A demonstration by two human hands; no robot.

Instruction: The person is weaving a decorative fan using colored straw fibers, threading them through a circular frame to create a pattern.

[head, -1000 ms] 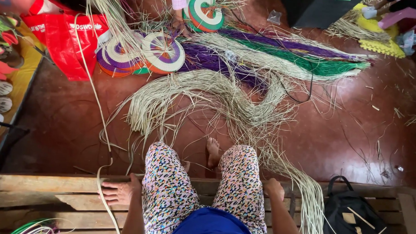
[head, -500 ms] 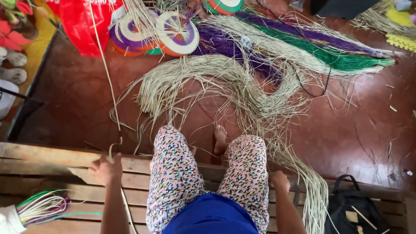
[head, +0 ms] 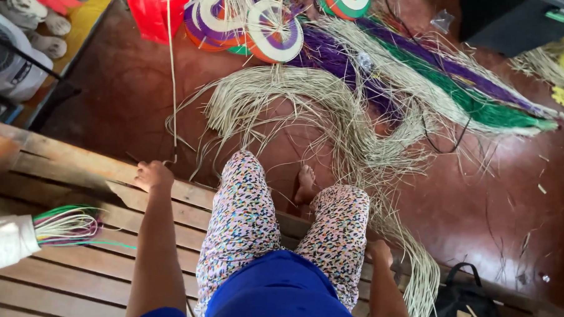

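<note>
From the head camera, looking straight down, a person sits on a slatted wooden bench (head: 75, 182), knees in speckled trousers, one bare foot (head: 305, 184) on the red-brown floor (head: 499, 203).

The left hand (head: 152, 175) rests at the far edge of the bench, left of the knees. Its fingers are curled loosely and pinch the near end of a single pale strand (head: 171, 67), which runs away from the hand across the floor toward the far side, passing beside a red bag (head: 153, 10). Whether the fingers close fully around the strand cannot be told.

The right hand (head: 379, 250) lies on the bench just right of the right knee, fingers bent over the edge. It touches, or sits just beside, the trailing tail of the straw bundle (head: 415, 275); whether it grips any of it cannot be told.

The main straw pile (head: 309, 103) fans out on the floor beyond the knees. Farther off lie purple strands (head: 335, 57) and green strands (head: 484, 103), side by side. Round woven discs (head: 274, 30) in orange, purple and white sit at the far edge, right of the red bag.

On the bench at the near left lies a white roll (head: 4, 242) with coloured strands (head: 67, 226) sticking out. A black bag (head: 464, 305) stands at the near right. A white fan (head: 7, 58) is at the far left.
</note>
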